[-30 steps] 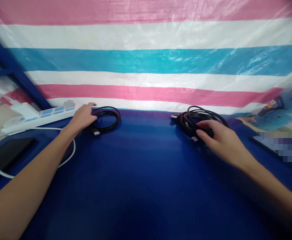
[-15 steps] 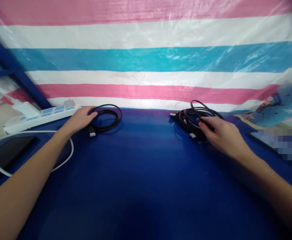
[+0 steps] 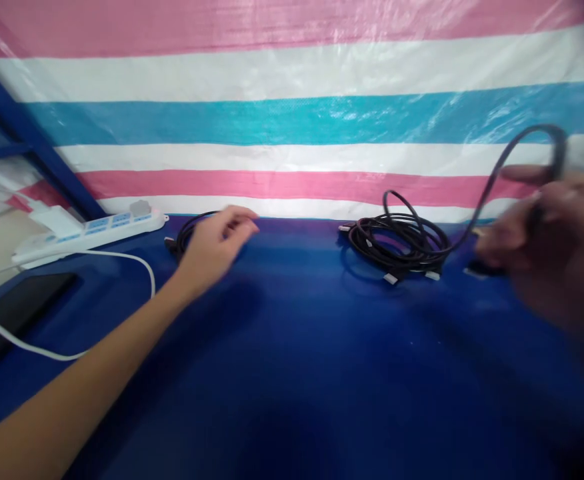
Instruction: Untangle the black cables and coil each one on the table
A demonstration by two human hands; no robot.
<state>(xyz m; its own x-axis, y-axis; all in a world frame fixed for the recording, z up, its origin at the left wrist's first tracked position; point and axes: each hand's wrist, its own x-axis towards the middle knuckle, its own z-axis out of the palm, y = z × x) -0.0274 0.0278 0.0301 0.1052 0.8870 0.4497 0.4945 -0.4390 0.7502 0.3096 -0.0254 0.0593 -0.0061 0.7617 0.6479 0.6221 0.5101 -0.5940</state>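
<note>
My right hand (image 3: 552,233), blurred by motion, is closed on a black cable (image 3: 497,167) that arches up over the fingers. The cable runs down to a coiled pile of black cables (image 3: 397,243) with pale metal plugs, lying at the back right of the blue table. A dark piece with a pale edge (image 3: 482,269) shows just below the right hand; its kind is unclear. My left hand (image 3: 225,233) is loosely curled with thumb and fingers apart, nothing visible in it. Behind its wrist lies a separate black cable coil (image 3: 185,237), partly hidden, one plug showing.
At the left, a white power strip (image 3: 97,233) stands along the back, with a white charger (image 3: 57,220) plugged in. A white cord (image 3: 137,257) loops near a flat black device (image 3: 25,307). Striped plastic sheeting (image 3: 292,120) hangs behind the blue table (image 3: 282,373).
My right hand has lifted away to the right, drawing a cable out from the pile. My left hand has let go of the left coil and moved right.
</note>
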